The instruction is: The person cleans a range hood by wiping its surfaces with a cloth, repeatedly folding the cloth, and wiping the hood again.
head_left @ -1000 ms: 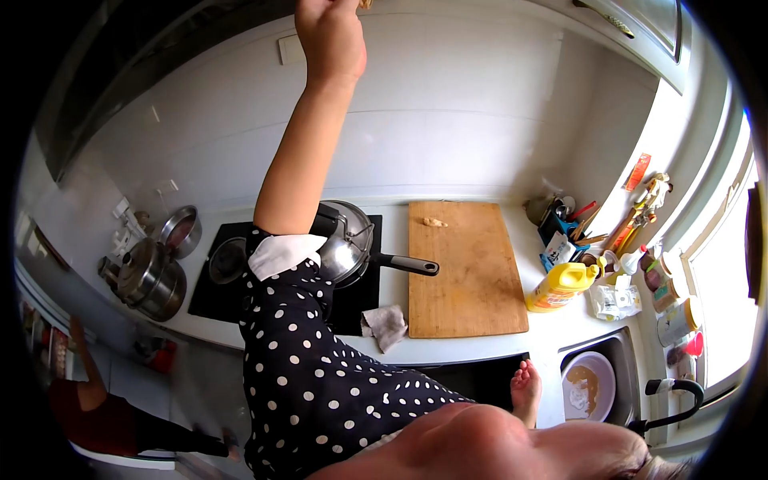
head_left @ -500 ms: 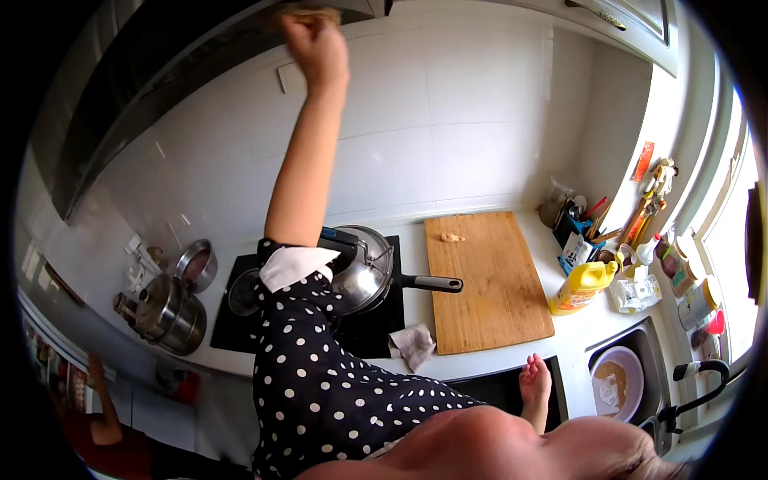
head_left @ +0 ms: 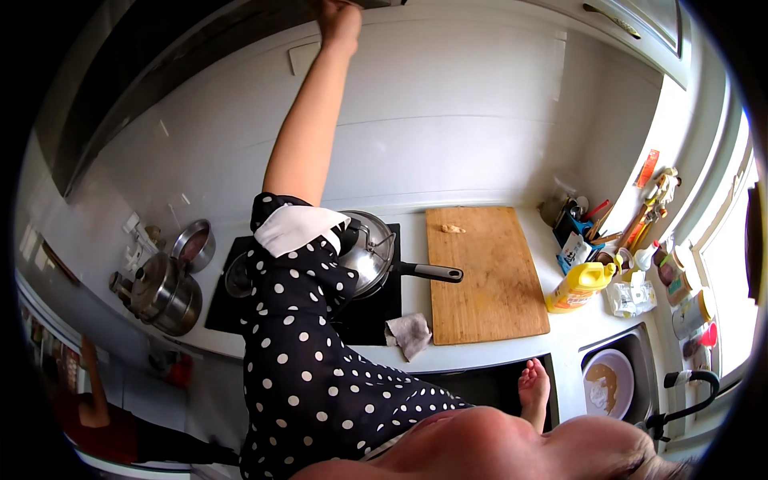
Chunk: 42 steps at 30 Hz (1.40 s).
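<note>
Your left hand [head_left: 340, 26] is by the hood [head_left: 152, 88], hold indeterminable; right hand [head_left: 534, 386] loosely open. Pan handle [head_left: 432, 273] points right; basin [head_left: 627, 392] holds brownish contents [head_left: 610, 387].

The left forearm [head_left: 308, 128] reaches steeply up and away from the body, nearly straight, leading to the raised left wrist [head_left: 342, 46]. The left hand [head_left: 340, 20] is partly cut off by the top edge, so its full grip cannot be told. The right hand [head_left: 534, 386] is low beside the body, empty, its fingers loosely curled and pointing forward.
</note>
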Motion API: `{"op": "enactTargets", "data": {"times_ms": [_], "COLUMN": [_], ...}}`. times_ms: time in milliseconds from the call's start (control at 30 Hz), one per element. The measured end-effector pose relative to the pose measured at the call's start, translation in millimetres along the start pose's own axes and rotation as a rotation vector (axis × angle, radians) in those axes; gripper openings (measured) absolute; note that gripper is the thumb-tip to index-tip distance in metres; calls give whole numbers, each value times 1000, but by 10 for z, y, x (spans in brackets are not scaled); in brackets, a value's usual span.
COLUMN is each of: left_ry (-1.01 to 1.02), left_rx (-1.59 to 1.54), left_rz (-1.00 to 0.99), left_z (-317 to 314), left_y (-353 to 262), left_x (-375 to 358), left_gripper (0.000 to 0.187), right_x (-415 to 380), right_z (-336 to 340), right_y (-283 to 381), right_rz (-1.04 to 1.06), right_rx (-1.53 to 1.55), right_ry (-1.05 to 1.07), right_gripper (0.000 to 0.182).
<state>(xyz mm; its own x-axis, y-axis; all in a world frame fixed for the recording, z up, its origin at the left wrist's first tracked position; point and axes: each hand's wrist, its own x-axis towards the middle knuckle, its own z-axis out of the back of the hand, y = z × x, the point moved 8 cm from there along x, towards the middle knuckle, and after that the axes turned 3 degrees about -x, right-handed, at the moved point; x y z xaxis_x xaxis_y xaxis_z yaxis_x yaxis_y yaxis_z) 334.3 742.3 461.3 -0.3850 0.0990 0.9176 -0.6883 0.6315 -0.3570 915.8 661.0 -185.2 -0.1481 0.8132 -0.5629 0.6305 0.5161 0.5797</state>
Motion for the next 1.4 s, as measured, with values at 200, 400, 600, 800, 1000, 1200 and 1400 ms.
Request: {"op": "enactTargets", "data": {"times_ms": [200, 400, 600, 800, 1000, 1200, 1400], "left_ry": [52, -196, 128, 96, 45, 215, -183], "left_rx": [-142, -405, -468, -643, -420, -808, -285], "left_rz": [217, 314, 242, 303, 193, 382, 98], "left_z": [998, 943, 76, 1168, 8, 156, 127], "left_y": [1168, 1282, 812, 1839, 767, 2088, 921], "left_x": [1035, 1175, 557, 1739, 565, 1214, 714], "left_gripper": [18, 13, 7, 10, 5, 5, 7], "right_x": [-3, -69, -64, -187, -370, -413, -560], "right_z": [17, -32, -380, -298, -50, -138, -63], "right_y": [-81, -299, -549, -566, -451, -419, -525], "right_rz": [-9, 30, 6, 81, 156, 191, 191], "right_rx": [-65, 35, 64, 92, 111, 143, 176], "right_ry": [-42, -106, -71, -83, -160, -123, -176], "right_gripper": [18, 17, 15, 15, 17, 17, 16]}}
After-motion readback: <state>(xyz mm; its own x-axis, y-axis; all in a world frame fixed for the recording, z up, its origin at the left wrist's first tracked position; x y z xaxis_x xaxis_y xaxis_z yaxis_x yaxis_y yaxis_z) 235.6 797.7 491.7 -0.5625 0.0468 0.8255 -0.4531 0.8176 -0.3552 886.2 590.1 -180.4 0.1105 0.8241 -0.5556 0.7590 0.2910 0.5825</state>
